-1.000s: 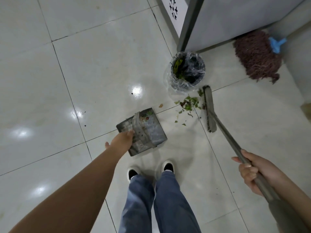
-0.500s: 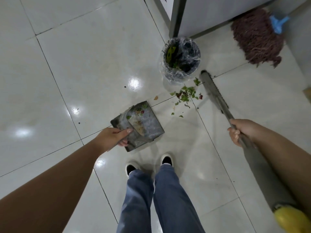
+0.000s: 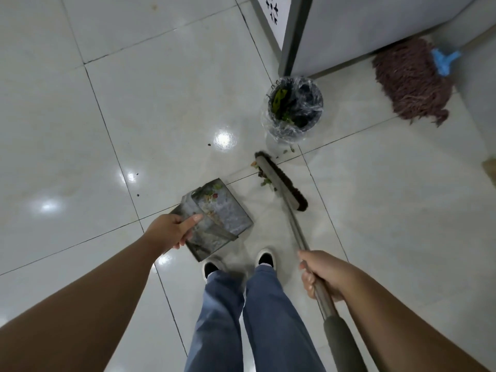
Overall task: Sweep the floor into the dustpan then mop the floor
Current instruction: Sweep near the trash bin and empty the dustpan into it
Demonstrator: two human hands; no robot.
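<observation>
Left hand [image 3: 173, 228] grips the rear wall of the grey metal box-shaped dustpan [image 3: 214, 216], thumb on top and fingers curled under the edge. The pan sits tilted on the glossy white tiled floor [image 3: 134, 103], open mouth facing up-right; a few leaf and crumb bits already lie inside. Right hand [image 3: 320, 275] is wrapped tight round the metal shaft of the long-handled broom [image 3: 279, 181], just above its dark foam sleeve.

The broom head, grey-backed with dark bristles, lies on the floor between the pan and the small round bin lined with clear plastic [image 3: 294, 108]. The green leaf debris [image 3: 265, 181] is bunched against the head's left side, near the pan mouth but not touching it. A few scraps [image 3: 287, 151] sit behind the bristles, just beside the bin. The brown string mop with a blue clip [image 3: 410, 79] rests by the grey cabinet [image 3: 362, 30], untouched, so mopping is not started.

Likely step: pushing the pile into the pan. Risks:
- Pan lip looks raised off the tile, so debris may slide under it.
- A hard stroke could shove the pan back or scatter light leaves past its sides.
- Scraps behind the bristles could get missed.
- Backswing may knock the bin.
</observation>
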